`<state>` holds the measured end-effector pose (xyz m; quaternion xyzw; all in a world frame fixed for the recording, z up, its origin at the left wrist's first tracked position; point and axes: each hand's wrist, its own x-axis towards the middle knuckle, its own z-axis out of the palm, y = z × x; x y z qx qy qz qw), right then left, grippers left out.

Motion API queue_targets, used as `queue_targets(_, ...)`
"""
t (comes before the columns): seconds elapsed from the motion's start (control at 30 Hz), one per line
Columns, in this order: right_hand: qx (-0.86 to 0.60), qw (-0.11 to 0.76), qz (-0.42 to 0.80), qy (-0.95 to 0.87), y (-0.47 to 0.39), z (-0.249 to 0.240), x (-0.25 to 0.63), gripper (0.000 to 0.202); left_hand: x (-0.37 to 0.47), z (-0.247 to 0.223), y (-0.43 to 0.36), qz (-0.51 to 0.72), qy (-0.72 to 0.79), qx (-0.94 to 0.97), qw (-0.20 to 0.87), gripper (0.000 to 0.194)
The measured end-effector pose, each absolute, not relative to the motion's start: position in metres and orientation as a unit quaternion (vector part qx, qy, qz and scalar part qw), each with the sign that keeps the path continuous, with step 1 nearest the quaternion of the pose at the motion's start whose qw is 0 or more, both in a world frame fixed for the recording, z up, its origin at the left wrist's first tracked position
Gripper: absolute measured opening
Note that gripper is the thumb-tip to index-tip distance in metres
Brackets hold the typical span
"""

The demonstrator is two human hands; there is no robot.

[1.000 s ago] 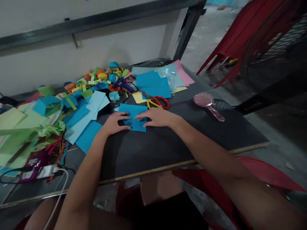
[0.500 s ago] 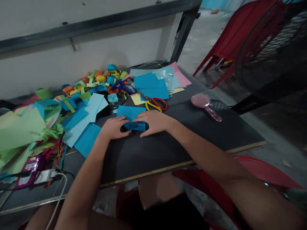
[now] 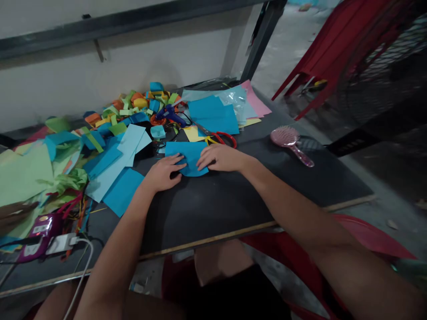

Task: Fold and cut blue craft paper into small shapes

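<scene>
A blue sheet of paper (image 3: 190,153) lies on the dark tabletop before me, its near edge curving. My left hand (image 3: 165,172) rests at its left side, fingertips on the paper and thumb spread apart on the near side. At the right edge, my right hand (image 3: 224,157) has its fingers close together and bent over the sheet, gripping that edge; its thumb is mostly hidden. Just behind the right hand are scissors (image 3: 227,138) with red and yellow handles, partly covered. A blue hot glue gun (image 3: 171,114) lies farther back, beside a small light-blue folded paper piece (image 3: 158,132).
Many folded coloured paper pieces (image 3: 133,104) are heaped at the back. Blue sheets (image 3: 213,114) lie behind the scissors. A pink hairbrush (image 3: 287,137) sits at right, near a fan (image 3: 383,80). At left are a purple power strip (image 3: 43,231) and another person's hand (image 3: 16,215).
The blue paper's near part, folded up before, now lies flatter. My right hand has shifted slightly right and away from my left. Another person's hand has appeared at the left edge.
</scene>
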<state>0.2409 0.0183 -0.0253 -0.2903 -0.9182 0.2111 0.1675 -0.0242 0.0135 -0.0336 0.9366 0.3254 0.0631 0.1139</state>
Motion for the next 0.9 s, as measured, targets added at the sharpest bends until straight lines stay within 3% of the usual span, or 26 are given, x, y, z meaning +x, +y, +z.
queue_targets(0.17, -0.273, 0.111, 0.309, -0.904, 0.021, -0.024, 0.244, 0.050, -0.020, -0.032, 0.013, 0.063, 0.344, 0.923, 0.163, 0.054)
queue_targets(0.33, -0.357, 0.199, 0.348, -0.843, 0.017, -0.021, 0.244, 0.029, -0.016, -0.040, 0.015, 0.080, 0.377, 0.908, 0.163, 0.053)
queue_targets(0.4, -0.373, 0.234, 0.382, -0.813, 0.017, -0.020, 0.245, 0.029, -0.016, -0.041, 0.016, 0.087, 0.382, 0.904, 0.172, 0.052)
queue_targets(0.53, -0.348, 0.196, 0.439, -0.805, 0.018, -0.021, 0.245, 0.017, -0.018, -0.040, 0.016, 0.105, 0.382, 0.899, 0.188, 0.051)
queue_targets(0.9, -0.440, 0.297, 0.327, -0.782, 0.008, -0.039, 0.212, 0.035, -0.020, -0.042, 0.016, 0.129, 0.380, 0.889, 0.222, 0.051)
